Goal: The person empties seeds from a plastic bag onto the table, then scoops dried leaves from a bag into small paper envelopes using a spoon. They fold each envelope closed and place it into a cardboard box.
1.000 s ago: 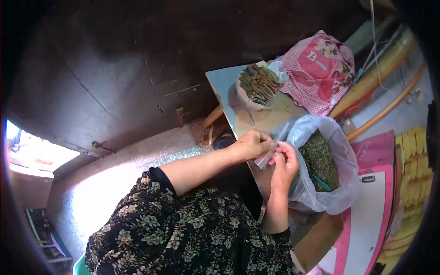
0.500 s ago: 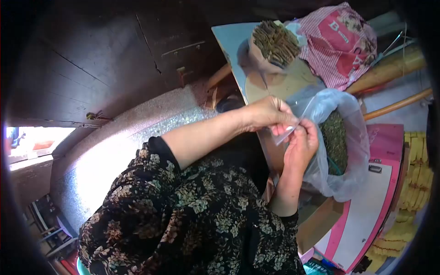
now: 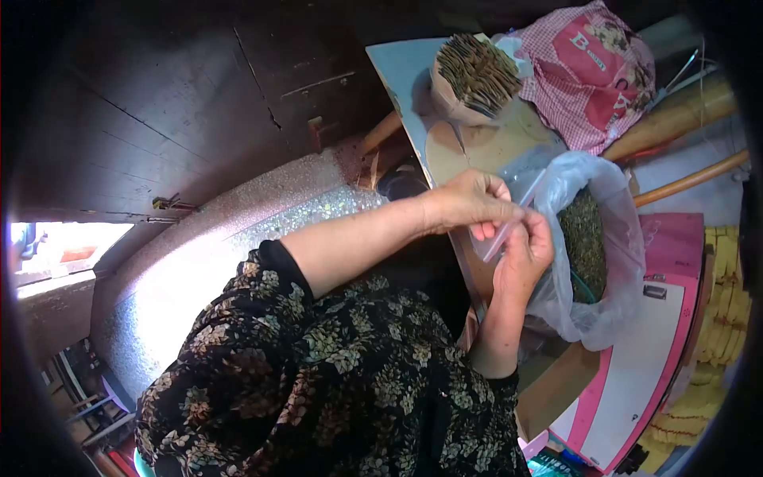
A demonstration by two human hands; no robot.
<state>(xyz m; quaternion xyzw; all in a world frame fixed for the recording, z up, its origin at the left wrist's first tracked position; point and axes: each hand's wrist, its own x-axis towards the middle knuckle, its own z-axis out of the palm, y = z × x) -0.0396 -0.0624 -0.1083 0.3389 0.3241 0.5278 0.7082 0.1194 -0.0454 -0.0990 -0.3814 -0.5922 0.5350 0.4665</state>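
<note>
A small clear plastic bag is pinched between my two hands, its straight edge slanting up and to the right past the fingers. My left hand comes in from the left, thumb and fingertips closed on the bag. My right hand, from below, grips it with bent fingers close to the left fingertips. Just right of them stands a big translucent plastic bag, open at the top. Dried, chopped green leaves fill it, and a green rim or handle shows among them.
A tub of upright brown flat pieces stands on the table beside a pink checked bag. Bamboo poles lie behind. A cardboard box, a pink-and-white panel and yellow bundles are at right.
Both hands stay close together on the small bag. The bag has tilted, so more of its straight edge shows above and below the fingers. The left fingers have shifted slightly.
</note>
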